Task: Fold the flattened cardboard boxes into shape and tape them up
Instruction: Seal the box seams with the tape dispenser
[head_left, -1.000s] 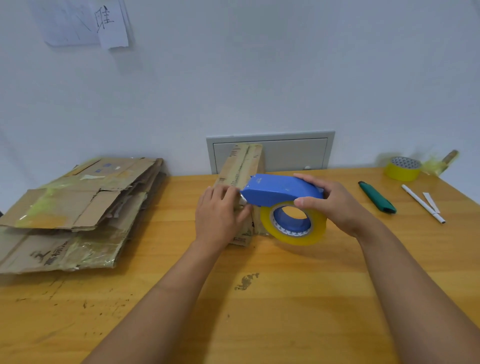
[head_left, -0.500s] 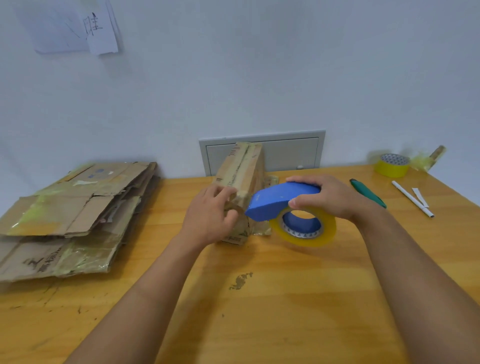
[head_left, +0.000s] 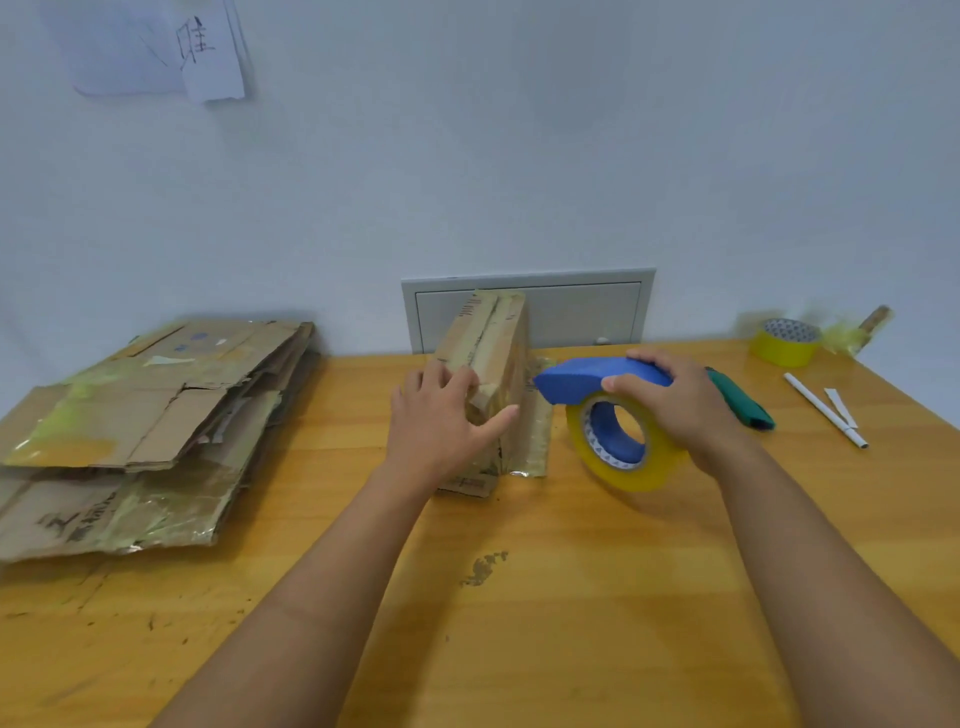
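Small upright brown cardboard box (head_left: 488, 374) stands mid-table on the wooden tabletop (head_left: 571, 597), w/ left hand (head_left: 441, 421) pressed on its near face, fingers mostly straight, thumb out. Right hand (head_left: 680, 410) grips blue tape dispenser w/ yellowish tape roll (head_left: 613, 415) just right of box, fingers curled over its top. Stack of flattened cardboard boxes (head_left: 145, 415) lies well apart at left.

Worn on the head, wide-angle, looking forward and down over both forearms onto the wooden counter (head_left: 571, 623). Faces a pale wall (head_left: 519, 156) straight ahead, near enough for the counter's far edge to cross mid-frame. One view only; bowed toward the borders.
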